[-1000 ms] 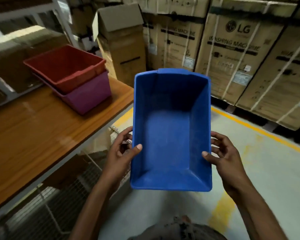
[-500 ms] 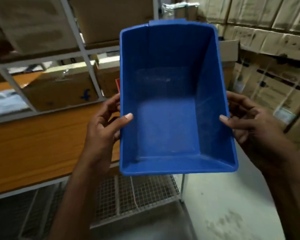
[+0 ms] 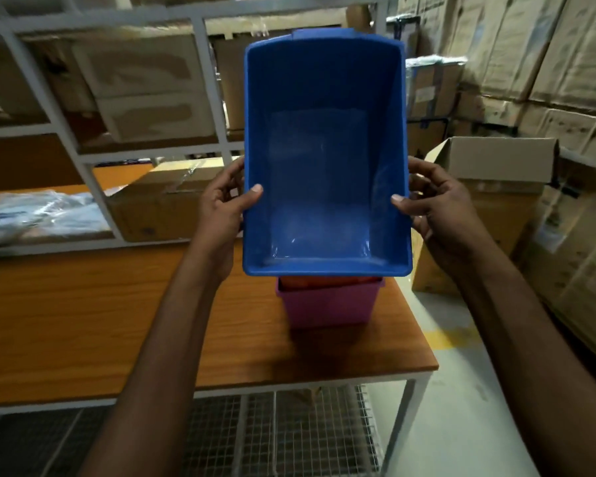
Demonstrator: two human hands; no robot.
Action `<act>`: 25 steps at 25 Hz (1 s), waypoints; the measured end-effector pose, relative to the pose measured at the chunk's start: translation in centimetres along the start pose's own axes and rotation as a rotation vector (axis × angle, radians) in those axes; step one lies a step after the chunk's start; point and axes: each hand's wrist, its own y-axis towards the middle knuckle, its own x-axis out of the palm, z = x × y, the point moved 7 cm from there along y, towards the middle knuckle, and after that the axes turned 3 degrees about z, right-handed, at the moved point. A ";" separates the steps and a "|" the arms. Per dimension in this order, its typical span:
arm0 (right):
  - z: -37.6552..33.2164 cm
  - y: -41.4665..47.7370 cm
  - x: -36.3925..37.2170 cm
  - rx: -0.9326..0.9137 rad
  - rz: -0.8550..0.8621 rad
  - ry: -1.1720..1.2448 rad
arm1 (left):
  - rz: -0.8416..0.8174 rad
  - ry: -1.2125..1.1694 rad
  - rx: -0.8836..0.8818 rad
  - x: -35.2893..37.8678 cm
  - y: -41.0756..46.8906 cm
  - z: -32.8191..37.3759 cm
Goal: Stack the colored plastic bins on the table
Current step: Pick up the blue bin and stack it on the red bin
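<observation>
Overhead, blue bin (image 3: 324,173) gripped by left hand (image 3: 222,204) and right hand (image 3: 437,208), above red bin (image 3: 327,281) nested in purple bin (image 3: 327,306), on desk (image 3: 83,321).

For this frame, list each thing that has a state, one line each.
blue bin: empty, held in the air above the stack
left hand: gripping the blue bin's left wall
right hand: gripping its right wall
red bin: nested in the purple bin
purple bin: on the table
cardboard box: flap open
</observation>
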 end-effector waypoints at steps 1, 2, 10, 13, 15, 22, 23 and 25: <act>0.2 1.5 0.3 -0.004 -0.014 -0.003 | 0.025 -0.001 0.003 0.3 1.0 -0.4; 0.4 2.9 0.5 -0.003 -0.022 -0.009 | 0.047 -0.012 -0.005 0.7 2.0 -0.9; 5.2 10.8 0.2 0.182 -0.106 -0.030 | 0.148 0.025 -0.190 2.2 8.2 -6.6; 6.7 11.5 0.0 0.299 -0.124 -0.008 | 0.156 0.066 -0.297 2.5 8.5 -9.1; 7.8 11.4 0.0 0.389 -0.124 -0.009 | 0.172 0.112 -0.378 2.1 8.6 -10.8; 12.0 11.3 -0.6 0.596 -0.087 -0.072 | 0.227 0.151 -0.568 1.7 8.9 -15.3; 12.3 11.3 -0.6 0.615 -0.090 -0.075 | 0.226 0.165 -0.585 1.5 9.0 -15.9; 12.8 11.1 -0.7 0.641 -0.103 -0.090 | 0.219 0.179 -0.609 1.2 8.9 -17.0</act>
